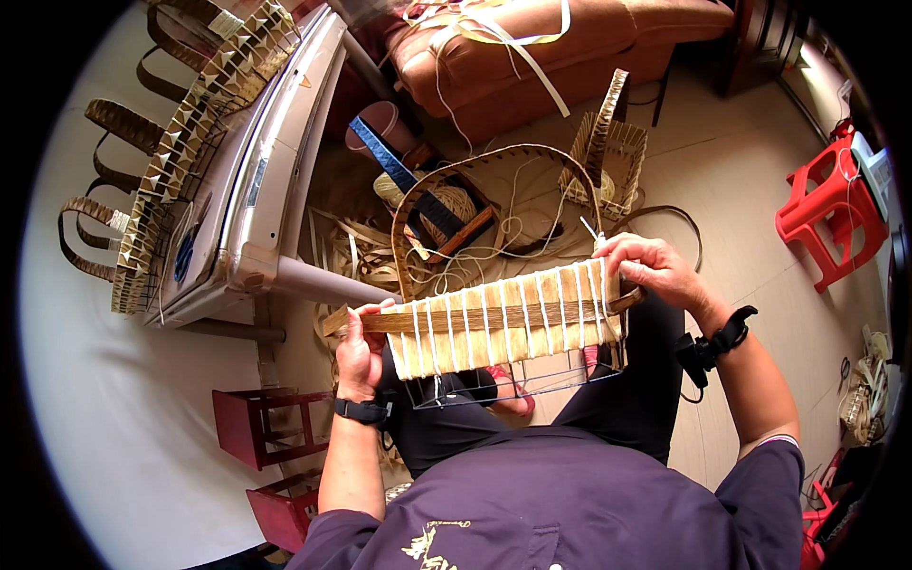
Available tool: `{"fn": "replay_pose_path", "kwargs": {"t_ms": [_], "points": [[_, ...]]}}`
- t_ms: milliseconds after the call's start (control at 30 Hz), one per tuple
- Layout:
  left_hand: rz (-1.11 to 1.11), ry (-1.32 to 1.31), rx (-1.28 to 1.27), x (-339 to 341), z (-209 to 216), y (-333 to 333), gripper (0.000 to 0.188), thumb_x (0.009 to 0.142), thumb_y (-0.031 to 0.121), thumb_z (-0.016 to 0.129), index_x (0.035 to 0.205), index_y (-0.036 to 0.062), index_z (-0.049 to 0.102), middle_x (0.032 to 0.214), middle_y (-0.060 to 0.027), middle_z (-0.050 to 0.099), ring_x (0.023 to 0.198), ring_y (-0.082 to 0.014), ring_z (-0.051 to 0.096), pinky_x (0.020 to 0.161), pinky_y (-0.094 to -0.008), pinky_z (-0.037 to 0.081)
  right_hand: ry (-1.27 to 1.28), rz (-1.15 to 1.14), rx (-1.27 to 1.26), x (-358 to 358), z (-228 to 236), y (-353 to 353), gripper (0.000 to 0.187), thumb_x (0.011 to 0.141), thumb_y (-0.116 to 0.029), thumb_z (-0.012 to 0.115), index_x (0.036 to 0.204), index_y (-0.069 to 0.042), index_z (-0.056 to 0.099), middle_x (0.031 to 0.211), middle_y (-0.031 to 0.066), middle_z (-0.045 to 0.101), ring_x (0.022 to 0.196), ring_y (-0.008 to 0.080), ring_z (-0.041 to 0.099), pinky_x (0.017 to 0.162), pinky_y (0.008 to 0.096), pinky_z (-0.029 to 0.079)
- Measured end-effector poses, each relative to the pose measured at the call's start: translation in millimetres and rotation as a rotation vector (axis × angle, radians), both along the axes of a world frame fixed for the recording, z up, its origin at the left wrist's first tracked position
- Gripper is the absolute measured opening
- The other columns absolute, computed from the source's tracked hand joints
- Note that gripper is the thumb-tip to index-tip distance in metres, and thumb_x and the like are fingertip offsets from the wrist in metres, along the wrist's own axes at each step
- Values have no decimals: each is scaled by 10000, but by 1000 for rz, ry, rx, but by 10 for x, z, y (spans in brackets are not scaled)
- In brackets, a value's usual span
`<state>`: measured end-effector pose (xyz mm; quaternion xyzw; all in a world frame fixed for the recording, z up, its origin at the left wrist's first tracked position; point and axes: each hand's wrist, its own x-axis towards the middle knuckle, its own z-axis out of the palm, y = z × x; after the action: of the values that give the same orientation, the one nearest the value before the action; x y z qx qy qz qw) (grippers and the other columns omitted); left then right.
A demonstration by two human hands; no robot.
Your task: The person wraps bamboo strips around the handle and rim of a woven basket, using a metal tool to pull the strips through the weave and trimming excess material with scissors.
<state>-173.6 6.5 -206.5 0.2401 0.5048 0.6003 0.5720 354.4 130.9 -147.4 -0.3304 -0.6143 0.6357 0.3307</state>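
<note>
Across my lap lies a half-woven basket (446, 356) with a black wire frame (518, 388), its side covered in pale strips bound by white cord. A brown strip (480, 319) runs lengthwise over that side. My left hand (358, 359) grips the strip's left end at the basket's corner, thumb up. At the opposite upper corner, my right hand (657, 271) has its fingers closed on the basket's rim, beside a short white cord end. A tall hoop handle (404, 211) arches up beyond the woven side. The fingertips behind the basket are hidden.
Several finished baskets (171, 157) line the table (275, 161) at left. On the floor ahead stand a container with a cord ball (451, 211) and a woven basket (632, 157), among loose cord and strips (366, 247). A red stool (836, 214) is right; dark red stools (242, 427) are left.
</note>
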Motion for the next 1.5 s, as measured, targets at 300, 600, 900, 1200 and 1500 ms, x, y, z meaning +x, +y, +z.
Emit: {"fn": "replay_pose_path", "kwargs": {"t_ms": [300, 600, 900, 1200, 1500], "points": [[40, -12, -61, 23, -24, 111, 474, 1189, 427, 410, 1218, 36, 675, 1311, -178, 744, 1187, -281, 717, 1105, -443, 542, 122, 389, -108, 319, -30, 186, 372, 784, -235, 876, 1100, -43, 833, 1686, 177, 416, 1568, 336, 381, 1327, 483, 214], [143, -323, -173, -391, -335, 74, 426, 1165, 454, 467, 1116, 116, 722, 1157, -60, 797, 1131, -222, 747, 1025, -410, 585, 131, 284, -152, 295, -138, 145, 228, 836, -142, 908, 1026, -46, 827, 1642, 172, 477, 1494, 303, 478, 1277, 454, 321], [203, -367, -61, -560, -49, -40, 458, 1151, 518, 446, 1121, 168, 740, 1166, -15, 794, 1156, -217, 749, 966, -459, 615, 39, 40, 7, 156, -69, -32, 124, 887, -114, 836, 931, -29, 756, 1243, 91, 664, 1196, 197, 619, 1106, 361, 465], [-178, 96, -294, -389, 555, -205, 711, 1068, 655, 551, 1291, 0, 714, 1178, -173, 781, 1063, -262, 768, 903, -419, 628, 45, 135, -27, 277, -145, -29, 155, 867, 32, 759, 1016, -5, 737, 1260, 82, 668, 1212, 192, 625, 1112, 336, 472], [-942, 1194, 495, 1598, 2161, 413, 128, 974, 143, 785, 1016, 21, 783, 1022, -130, 784, 884, -285, 766, 820, -361, 616, -153, -14, 407, 247, 11, -108, 208, 837, 90, 730, 1013, -14, 692, 1196, 130, 766, 1189, 257, 723, 1024, 351, 561]]}}
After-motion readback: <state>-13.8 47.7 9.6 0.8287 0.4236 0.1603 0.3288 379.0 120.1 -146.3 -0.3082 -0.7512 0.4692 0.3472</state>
